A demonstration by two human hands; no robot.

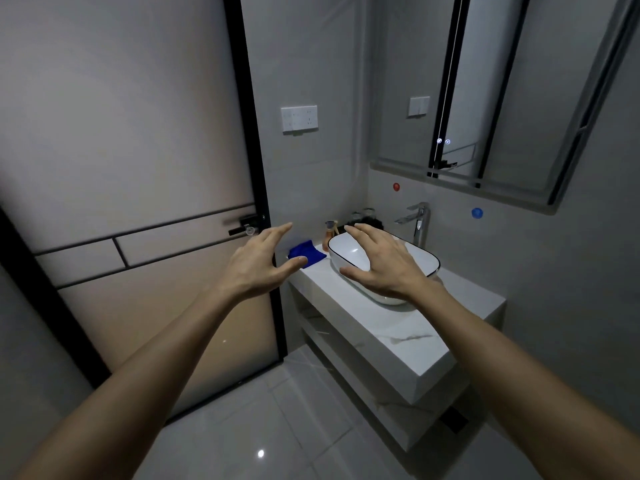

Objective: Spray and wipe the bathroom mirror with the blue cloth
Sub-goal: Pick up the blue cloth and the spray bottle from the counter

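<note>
Hands are reaching forward at chest height, both empty. Left hand [258,263] is hanging in the air with fingers spread and slightly curled, thumb sticking out toward the cloth, gripping nothing. Right hand [379,261] is hovering above the sink [415,261], palm down, fingers fanned apart, holding nothing.

Blue cloth [306,252] is lying crumpled on the far left end of the counter [391,337], just beside the sink, showing between the two hands and apart from both. Spray bottle [330,233], small and orange-brown with a trigger top, is standing upright behind the cloth near the wall. A couple of dark items and what look like glasses are sitting further back beside it, too blurry to tell.

Faucet [417,220] is standing behind the sink. Mirror [491,98] is hanging on the right wall above the faucet, reflecting dark door frames and a switch plate. Red dot [396,186] and blue dot [477,213] are showing on the wall under the mirror. Socket panel [299,119] is sitting on the back wall. Frosted door [121,168] with black frame is filling the left side, handle [242,226] near the left hand.
</note>
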